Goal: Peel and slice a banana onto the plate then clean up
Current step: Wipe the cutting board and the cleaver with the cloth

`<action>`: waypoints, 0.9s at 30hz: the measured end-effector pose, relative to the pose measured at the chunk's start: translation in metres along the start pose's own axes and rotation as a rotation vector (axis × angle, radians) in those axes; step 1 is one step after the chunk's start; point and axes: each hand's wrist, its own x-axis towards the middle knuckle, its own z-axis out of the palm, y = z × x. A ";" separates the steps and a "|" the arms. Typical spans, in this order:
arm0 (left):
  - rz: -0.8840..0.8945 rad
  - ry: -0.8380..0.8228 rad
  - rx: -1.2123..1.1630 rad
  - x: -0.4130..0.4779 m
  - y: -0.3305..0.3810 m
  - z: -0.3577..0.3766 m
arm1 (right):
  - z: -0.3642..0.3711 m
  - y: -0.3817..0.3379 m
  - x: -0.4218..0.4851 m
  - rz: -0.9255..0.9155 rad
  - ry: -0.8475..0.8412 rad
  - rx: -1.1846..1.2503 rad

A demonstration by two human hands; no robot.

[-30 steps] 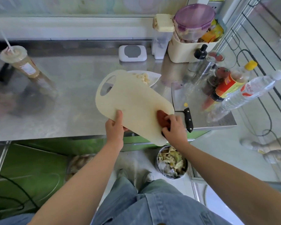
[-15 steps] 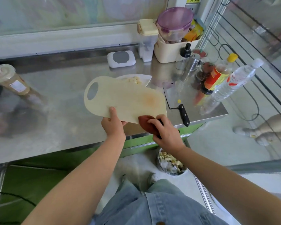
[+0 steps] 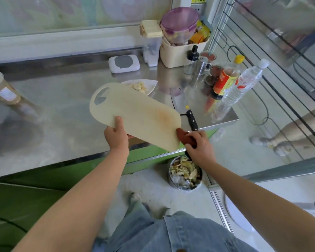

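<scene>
Your left hand (image 3: 116,137) holds the cutting board (image 3: 138,113) by its near edge, thumb on top, fingers hidden beneath, pinching it. The board tilts, right end lower, over the front edge of the table (image 3: 62,115). Your right hand (image 3: 198,148) curls its fingers around a reddish-brown cloth (image 3: 183,138) that touches the board's lower right corner. The plate (image 3: 151,86) with the banana slices (image 3: 139,87) sits on the table just behind the board, partly covered. A cleaver (image 3: 180,99) lies to the right, and a bin (image 3: 185,175) of peels stands on the floor below.
</scene>
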 end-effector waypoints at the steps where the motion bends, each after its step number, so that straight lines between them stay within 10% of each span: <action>1: 0.035 -0.015 0.046 -0.002 0.000 -0.003 | -0.004 0.007 0.002 0.148 -0.004 0.131; 6: -0.002 -0.087 0.052 -0.028 -0.005 -0.001 | -0.016 -0.006 0.008 0.637 -0.138 0.961; 14: -0.203 -0.497 -0.038 -0.058 -0.010 0.002 | 0.001 -0.003 -0.014 0.857 -0.074 1.065; 22: -0.138 -0.476 0.198 -0.072 -0.021 -0.003 | -0.018 0.000 -0.013 0.502 -0.031 0.313; 27: -0.189 -0.654 0.238 -0.093 -0.016 0.003 | -0.011 -0.070 -0.019 -0.140 -0.026 0.377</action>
